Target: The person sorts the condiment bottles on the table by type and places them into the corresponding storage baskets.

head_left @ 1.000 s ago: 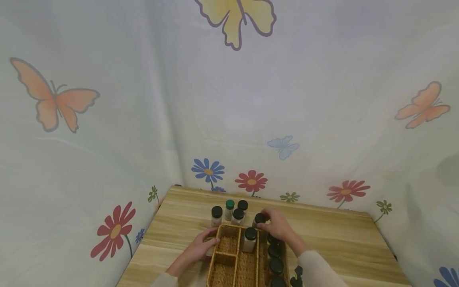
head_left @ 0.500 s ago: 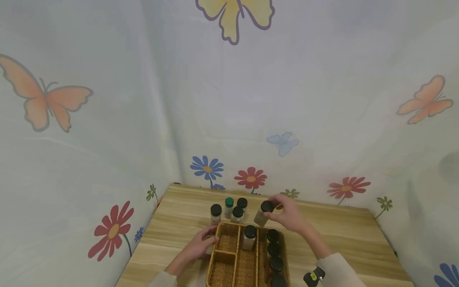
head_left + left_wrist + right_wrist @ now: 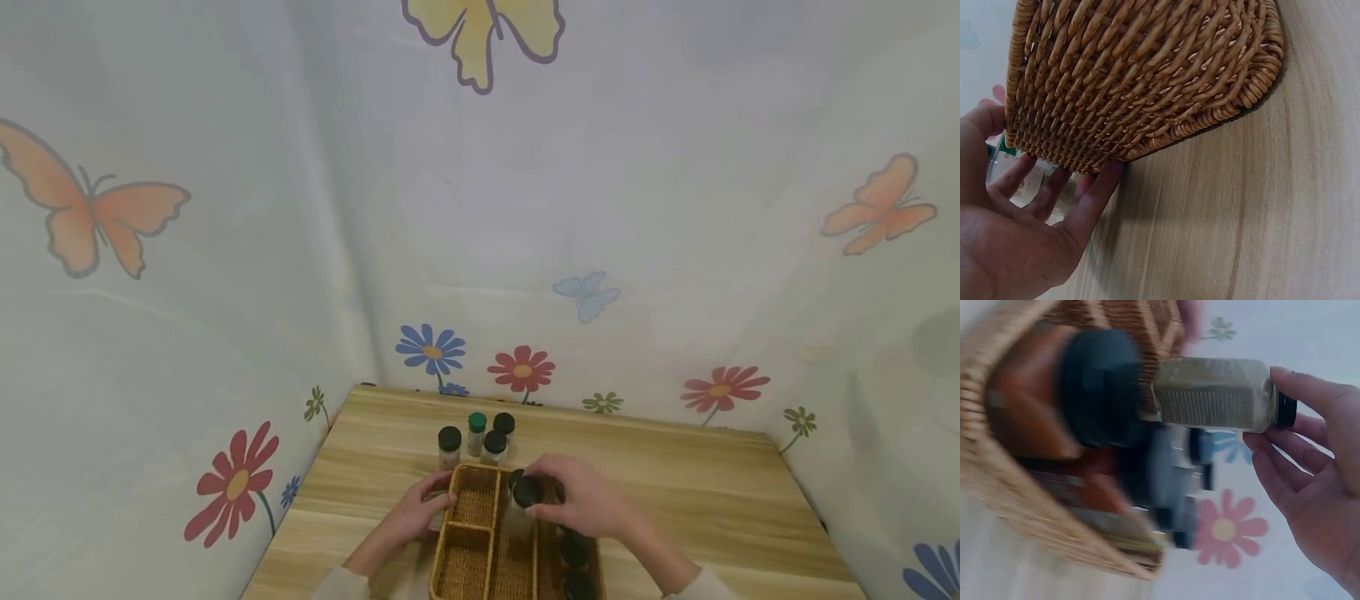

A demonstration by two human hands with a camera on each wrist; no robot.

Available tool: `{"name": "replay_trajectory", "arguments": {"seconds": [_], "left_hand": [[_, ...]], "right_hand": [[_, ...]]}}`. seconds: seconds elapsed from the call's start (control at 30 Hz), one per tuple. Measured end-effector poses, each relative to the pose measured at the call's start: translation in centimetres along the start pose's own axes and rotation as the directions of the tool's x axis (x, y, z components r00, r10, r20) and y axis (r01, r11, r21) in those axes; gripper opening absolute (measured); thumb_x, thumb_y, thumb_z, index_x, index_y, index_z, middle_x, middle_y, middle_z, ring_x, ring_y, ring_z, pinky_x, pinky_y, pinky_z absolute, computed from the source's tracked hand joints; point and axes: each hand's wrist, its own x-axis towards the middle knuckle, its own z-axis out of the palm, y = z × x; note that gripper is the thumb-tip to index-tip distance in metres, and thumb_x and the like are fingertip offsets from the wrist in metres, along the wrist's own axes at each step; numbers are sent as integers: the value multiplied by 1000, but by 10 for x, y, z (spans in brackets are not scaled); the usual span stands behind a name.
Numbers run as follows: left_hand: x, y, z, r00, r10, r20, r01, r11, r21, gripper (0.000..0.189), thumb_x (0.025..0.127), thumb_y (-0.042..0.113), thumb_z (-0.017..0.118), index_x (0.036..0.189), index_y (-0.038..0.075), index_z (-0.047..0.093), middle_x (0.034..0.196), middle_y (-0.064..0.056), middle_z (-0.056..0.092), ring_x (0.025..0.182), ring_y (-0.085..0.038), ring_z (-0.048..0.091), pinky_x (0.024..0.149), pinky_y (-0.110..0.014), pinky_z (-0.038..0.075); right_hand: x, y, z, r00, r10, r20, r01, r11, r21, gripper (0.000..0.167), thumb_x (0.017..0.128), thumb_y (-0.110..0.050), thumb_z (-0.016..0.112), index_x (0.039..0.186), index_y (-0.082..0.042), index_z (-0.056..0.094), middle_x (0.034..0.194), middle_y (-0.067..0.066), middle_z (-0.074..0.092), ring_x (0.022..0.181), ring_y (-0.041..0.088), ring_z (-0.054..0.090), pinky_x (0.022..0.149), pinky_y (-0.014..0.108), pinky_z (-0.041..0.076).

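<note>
My right hand (image 3: 583, 498) pinches a spice jar (image 3: 1213, 394) near its black cap. The jar is a clear bottle with pale greenish contents and a printed label. It is over the middle compartment of a wicker basket (image 3: 491, 542), in front of another black-capped jar (image 3: 516, 478) mostly hidden behind it. At the basket's far left corner, my left hand (image 3: 412, 510) holds the wicker wall (image 3: 1129, 81), its thumb and fingers spread around the corner. Several black-capped jars (image 3: 1032, 394) with orange and red contents fill the basket's right compartment, partly covered by my right hand.
Behind the basket, on the wooden table (image 3: 675, 483), stand a green-capped jar (image 3: 476, 435) and three black-capped ones, the leftmost jar (image 3: 449, 450) close to my left hand. A patterned curtain (image 3: 450, 208) rises along the table's back and sides.
My right hand lifted the spice jar from behind the basket's right side and carried it left and toward me, over the middle compartment. My left hand stayed at the basket corner.
</note>
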Motion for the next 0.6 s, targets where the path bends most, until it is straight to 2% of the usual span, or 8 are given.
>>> {"name": "replay_trajectory", "arguments": {"seconds": [0.23,0.33,0.6], "left_hand": [[2,-1,-1,1000,4,-2,-3,1000,19,62,108,25,62,160,0,39,159,-30,40,141,-55,44,86,-62,61],[2,0,-1,1000,8,-1,-8,1000,18,62,108,25,62,160,0,39,159,-31,40,141,-56,43,86,-62,61],[0,3,0,1000,7,-12,-7,999,41,62,108,26,62,160,0,40,159,-30,41,141,-56,44,88,-63,61]], "right_hand": [[-5,16,33,999,39,19,-39,999,6,42,96,-34,81,129,-9,71,118,-2,72,107,13,68,91,41,59],[-4,21,41,998,44,34,-45,999,13,41,96,-30,81,130,-8,71,119,0,72,110,15,68,93,40,59],[-1,27,54,996,74,53,-71,996,-47,40,94,-25,84,129,-10,71,122,0,73,113,17,68,95,38,59]]}}
